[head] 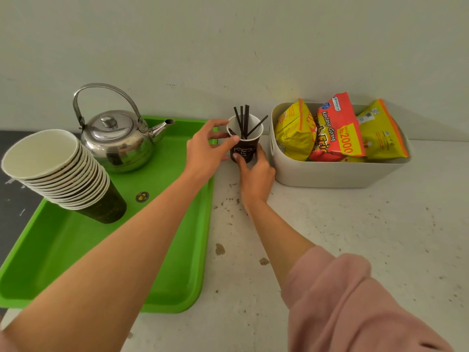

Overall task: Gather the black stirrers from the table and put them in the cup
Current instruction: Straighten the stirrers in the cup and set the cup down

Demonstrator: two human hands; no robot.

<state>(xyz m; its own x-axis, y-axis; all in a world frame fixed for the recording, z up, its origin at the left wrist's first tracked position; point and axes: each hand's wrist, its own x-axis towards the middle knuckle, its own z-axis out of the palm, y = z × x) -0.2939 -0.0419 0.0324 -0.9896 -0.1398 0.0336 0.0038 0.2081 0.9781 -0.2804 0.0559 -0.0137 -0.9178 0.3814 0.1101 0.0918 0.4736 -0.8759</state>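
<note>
A dark paper cup (pixel 250 146) with a white inside stands on the white table near the wall, between the green tray and the grey bin. Several black stirrers (pixel 244 120) stick up out of it, one leaning right. My left hand (pixel 206 151) touches the cup's left rim with thumb and fingers spread around it. My right hand (pixel 255 174) grips the cup's lower body from the front, thumb on its face. No loose stirrers show on the table.
A green tray (pixel 162 250) at left carries a steel kettle (pixel 119 138) and a leaning stack of paper cups (pixel 58 171). A grey bin (pixel 337 171) with snack packets (pixel 340 128) stands right of the cup. The wall runs close behind.
</note>
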